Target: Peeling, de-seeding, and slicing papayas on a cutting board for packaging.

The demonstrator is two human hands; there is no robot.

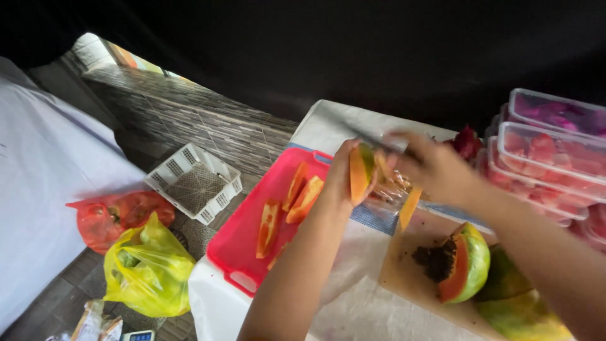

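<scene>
Left hand (344, 180) is gripping a papaya wedge (361, 173) while right hand (432, 167), fingers closed on a knife (372, 137), is peeling it; several slices (297, 196) are lying on the red tray (243, 243), the cut papaya (467, 262) waiting.

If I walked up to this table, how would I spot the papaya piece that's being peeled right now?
Start at the red tray on the table's left side, where peeled orange slices lie flat. Just right of it, the left hand holds one papaya wedge up in the air while the right hand works a knife on it. Unlike the flat slices and the seeded papaya half on the board, it is lifted and keeps some green skin.
</scene>
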